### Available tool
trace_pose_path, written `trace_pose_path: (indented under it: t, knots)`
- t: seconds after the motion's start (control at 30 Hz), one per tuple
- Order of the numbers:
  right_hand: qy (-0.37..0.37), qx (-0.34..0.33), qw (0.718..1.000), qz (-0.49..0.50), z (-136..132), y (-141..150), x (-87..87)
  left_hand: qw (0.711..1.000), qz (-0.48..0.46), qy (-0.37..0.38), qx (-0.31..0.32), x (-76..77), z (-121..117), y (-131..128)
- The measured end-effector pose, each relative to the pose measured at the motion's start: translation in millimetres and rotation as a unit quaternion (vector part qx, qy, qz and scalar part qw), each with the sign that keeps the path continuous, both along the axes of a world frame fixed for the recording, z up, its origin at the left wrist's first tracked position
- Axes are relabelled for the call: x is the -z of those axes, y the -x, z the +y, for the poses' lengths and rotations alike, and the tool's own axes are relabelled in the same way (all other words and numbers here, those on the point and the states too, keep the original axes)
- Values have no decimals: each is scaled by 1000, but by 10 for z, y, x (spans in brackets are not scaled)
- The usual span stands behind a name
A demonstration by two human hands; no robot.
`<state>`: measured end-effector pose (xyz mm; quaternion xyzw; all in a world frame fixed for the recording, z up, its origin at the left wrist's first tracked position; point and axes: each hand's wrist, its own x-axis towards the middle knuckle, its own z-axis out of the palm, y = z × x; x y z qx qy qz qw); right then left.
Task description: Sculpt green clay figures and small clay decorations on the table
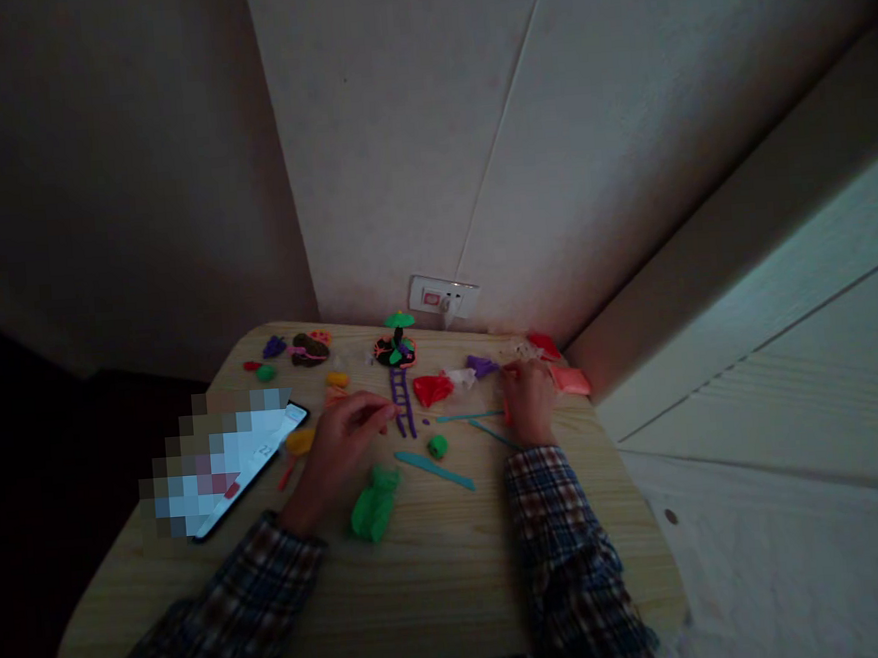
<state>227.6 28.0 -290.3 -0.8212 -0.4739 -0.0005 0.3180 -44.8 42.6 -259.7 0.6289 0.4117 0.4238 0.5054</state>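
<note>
My left hand (350,427) hovers left of a small purple clay ladder (403,404), thumb and fingers pinched together; anything between them is too small to make out. At the ladder's top stands a clay model (395,350) with a green umbrella-like top (399,320) on a dark base edged in pink. On the right, my right hand (528,398) has its fingers closed at the end of a purple clay packet (482,366). Beside that packet lie a white wrapper (458,379) and a red clay packet (433,390). A purple crumb (425,421) is by the ladder's foot.
Blue modelling tools (435,470), a green clay lump (437,446) and a green clay packet (376,504) lie on the wooden table (429,610). A lit phone (246,473) is at left. Clay pieces (309,349) sit at the back left; a wall socket (443,296) is behind.
</note>
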Motion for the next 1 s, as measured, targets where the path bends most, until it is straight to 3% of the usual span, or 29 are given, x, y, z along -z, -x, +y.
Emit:
trace_pose_path:
  t: [0.2, 0.43, 0.53, 0.8, 1.0]
  knots:
    - [-68, -83, 986, 129, -112, 150, -269, 1000, -20, 10, 2, 16, -11, -1]
    - [-58, -252, 926, 277, -189, 805, -421, 997, -11, 39, 65, -7, -94, -48]
    - [-52, -279, 911, 298, -199, 945, -435, 997, -21, 43, 65, -29, -96, -41]
    - [-8, -353, 875, 330, -235, 955, -407, 999, -13, 22, 35, -44, -63, -29]
    - [6, -373, 881, 289, -231, 985, -402, 1000, -7, 10, 27, -26, -57, -22]
